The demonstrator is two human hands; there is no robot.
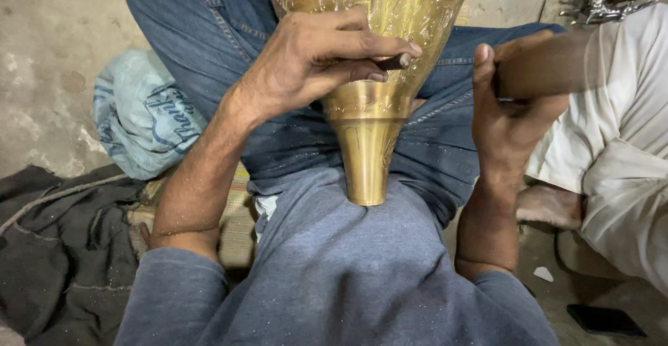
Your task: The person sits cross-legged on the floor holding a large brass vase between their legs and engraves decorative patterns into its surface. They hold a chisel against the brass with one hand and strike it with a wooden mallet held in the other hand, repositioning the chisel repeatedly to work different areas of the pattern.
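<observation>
One brass vase (pixel 369 75), one chisel (pixel 393 61), one wooden mallet (pixel 543 64), two hands, one phone (pixel 605 320).

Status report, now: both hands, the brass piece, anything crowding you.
Left hand pinching a small dark tool against the engraved brass vessel. Right hand gripping a wooden handle. Vessel lies across the lap, narrow end at the belly. Another person's pale-clothed leg close on the right.

I note the brass vase (pixel 369 75): polished yellow metal, its upper body engraved and glittery, the neck smooth and satiny. My jeans (pixel 209 47) are coarse blue denim and the sweatshirt (pixel 348 276) a matt grey knit flecked with fine shiny dust. The tool handle (pixel 550 64) in my right hand (pixel 508 120) looks like dull brown wood; the floor (pixel 56 47) is rough, stained concrete.
</observation>
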